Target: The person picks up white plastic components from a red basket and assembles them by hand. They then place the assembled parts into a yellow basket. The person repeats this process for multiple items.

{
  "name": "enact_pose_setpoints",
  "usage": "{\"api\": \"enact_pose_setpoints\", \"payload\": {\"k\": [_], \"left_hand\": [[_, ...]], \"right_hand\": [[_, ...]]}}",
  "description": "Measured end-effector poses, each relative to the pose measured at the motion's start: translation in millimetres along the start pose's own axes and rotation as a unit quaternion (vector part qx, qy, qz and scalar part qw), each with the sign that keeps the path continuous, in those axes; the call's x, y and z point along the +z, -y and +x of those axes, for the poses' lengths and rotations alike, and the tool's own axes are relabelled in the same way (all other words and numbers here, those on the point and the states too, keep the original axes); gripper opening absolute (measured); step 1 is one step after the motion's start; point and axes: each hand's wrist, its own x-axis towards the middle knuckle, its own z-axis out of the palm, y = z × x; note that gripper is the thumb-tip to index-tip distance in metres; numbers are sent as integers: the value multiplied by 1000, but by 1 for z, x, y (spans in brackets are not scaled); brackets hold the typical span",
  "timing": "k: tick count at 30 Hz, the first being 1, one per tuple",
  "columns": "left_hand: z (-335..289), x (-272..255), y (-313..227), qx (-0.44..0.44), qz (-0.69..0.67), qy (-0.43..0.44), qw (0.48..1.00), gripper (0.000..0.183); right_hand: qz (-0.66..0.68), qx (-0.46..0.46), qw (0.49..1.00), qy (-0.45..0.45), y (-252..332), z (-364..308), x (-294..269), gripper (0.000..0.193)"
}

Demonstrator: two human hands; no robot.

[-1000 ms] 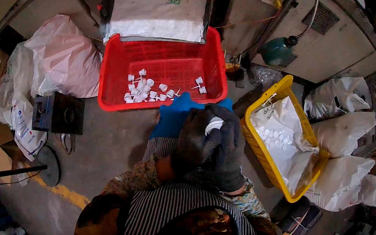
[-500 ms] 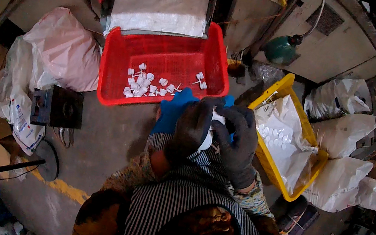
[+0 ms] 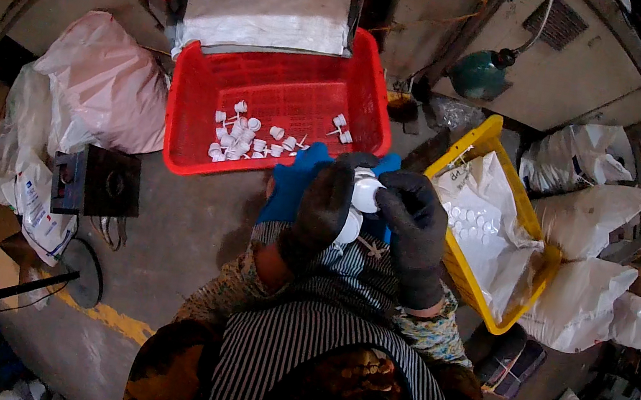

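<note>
My left hand (image 3: 324, 205), in a dark glove, is closed around white plastic parts over my lap. One of them is a white round cap (image 3: 350, 226) showing below its fingers. At the fingertips of my gloved right hand (image 3: 418, 232) is a white disc (image 3: 367, 196), pinched at its right edge, facing up and against the part at my left fingers. Under both hands lies a blue cloth (image 3: 295, 183) on my striped apron (image 3: 291, 326). A small pale branched piece (image 3: 372, 248) rests on the apron just below the hands.
Ahead stands a red crate (image 3: 182, 117) with several white stemmed caps (image 3: 242, 136). To the right, a yellow crate (image 3: 482, 299) holds white sheeting with several white discs (image 3: 471, 225). White sacks (image 3: 593, 220) lie beyond it; a black box (image 3: 99, 182) and pink sack (image 3: 107, 84) are at left.
My right hand has shifted slightly right and its fingers have drawn back, leaving the white disc in plain sight. The whole view has tilted a little.
</note>
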Motion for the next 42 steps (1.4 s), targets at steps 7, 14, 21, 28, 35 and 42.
{"api": "enact_pose_setpoints", "payload": {"k": [7, 14, 21, 28, 35, 42], "left_hand": [[-13, 9, 21, -3, 35, -17, 999, 40], [11, -10, -35, -54, -142, -30, 988, 39], [15, -20, -43, -69, -74, 17, 995, 41], [6, -15, -40, -112, -237, -17, 965, 37], [8, -20, -47, -141, -216, 15, 966, 37], [6, -16, -45, -65, -186, 17, 980, 36]], "right_hand": [[-100, -144, 984, -44, -27, 8, 3, 18], [71, -45, 996, -36, -22, 3, 11, 18], [137, -19, 990, -21, -25, 0, 11, 19], [166, -26, 984, 51, -35, -2, -2, 26], [142, -11, 989, 36, -26, -5, -1, 24], [140, -29, 990, 7, -31, -10, 5, 26]]}}
